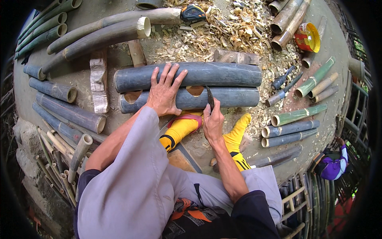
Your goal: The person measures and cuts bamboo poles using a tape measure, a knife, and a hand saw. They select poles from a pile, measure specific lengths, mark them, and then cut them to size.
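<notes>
Two dark bamboo tubes lie side by side across the space before me. My left hand (164, 95) is spread flat over both, its fingers on the far tube (223, 75) and its thumb by the near tube (236, 98). Two rounded notches are cut in the near tube, one at its left end and one cut notch (195, 91) near the middle. In my right hand (214, 121), closed around its handle, is a knife (210, 96). Its dark blade points away from me, over the near tube just right of the middle notch.
Wood shavings (242, 30) cover the ground beyond, near a tape measure (193, 13). Curved bamboo poles (107, 34) lie at far left; short green and dark tubes (292, 115) at right. A yellow tin (308, 38) stands far right. My yellow-socked feet (238, 127) are close to the tubes.
</notes>
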`<state>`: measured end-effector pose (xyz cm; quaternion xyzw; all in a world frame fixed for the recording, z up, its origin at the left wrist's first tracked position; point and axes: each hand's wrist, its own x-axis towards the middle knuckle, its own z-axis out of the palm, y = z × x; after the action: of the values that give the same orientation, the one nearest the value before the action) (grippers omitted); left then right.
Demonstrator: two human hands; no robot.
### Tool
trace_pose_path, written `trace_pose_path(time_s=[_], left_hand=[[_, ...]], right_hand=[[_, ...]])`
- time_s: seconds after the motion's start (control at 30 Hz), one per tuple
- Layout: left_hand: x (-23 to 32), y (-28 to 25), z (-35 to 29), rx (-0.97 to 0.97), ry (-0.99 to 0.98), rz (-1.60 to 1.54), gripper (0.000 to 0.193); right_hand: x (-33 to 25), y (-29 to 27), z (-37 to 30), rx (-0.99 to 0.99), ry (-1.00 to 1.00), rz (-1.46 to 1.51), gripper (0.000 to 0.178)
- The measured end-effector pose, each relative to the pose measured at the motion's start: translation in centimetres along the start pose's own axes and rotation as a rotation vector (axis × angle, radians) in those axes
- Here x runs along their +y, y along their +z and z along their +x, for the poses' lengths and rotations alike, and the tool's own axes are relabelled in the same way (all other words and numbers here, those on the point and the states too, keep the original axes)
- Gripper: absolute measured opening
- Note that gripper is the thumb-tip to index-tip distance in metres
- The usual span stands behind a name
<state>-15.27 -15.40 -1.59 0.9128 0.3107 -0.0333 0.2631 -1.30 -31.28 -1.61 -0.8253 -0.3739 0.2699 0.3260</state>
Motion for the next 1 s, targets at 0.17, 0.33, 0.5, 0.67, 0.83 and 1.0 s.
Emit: trace_pose_path(time_s=[0.17,0.33,0.5,0.67,0.83,1.0], left_hand=[[0.0,-0.2,0.0,-0.004,-0.005,-0.003,0.131],[0.0,0.0,0.0,-0.006,-0.011,-0.011,0.131],[0.1,0.0,0.1,-0.013,-0.015,-0.009,0.130],[0.3,-0.1,0.1,-0.016,-0.025,0.020,0.129],[0.4,-0.4,0.2,0.028,0.002,0.017,0.129],[0.2,-0.3,0.0,-0.008,-0.021,0.024,0.133]], right_hand=[[0.0,0.0,0.1,0.001,-0.019,0.017,0.032],[-0.7,-0.1,0.3,-0.019,-0.004,0.007,0.030],[-0.5,-0.5,0.0,-0.094,0.082,-0.076,0.014],[-1.1,-1.3,0.4,-0.167,0.109,-0.069,0.014],[-1.0,-0.7,0.3,-0.022,-0.012,-0.013,0.012],[-0.5,0.2,0.4,-0.016,-0.007,-0.021,0.012]])
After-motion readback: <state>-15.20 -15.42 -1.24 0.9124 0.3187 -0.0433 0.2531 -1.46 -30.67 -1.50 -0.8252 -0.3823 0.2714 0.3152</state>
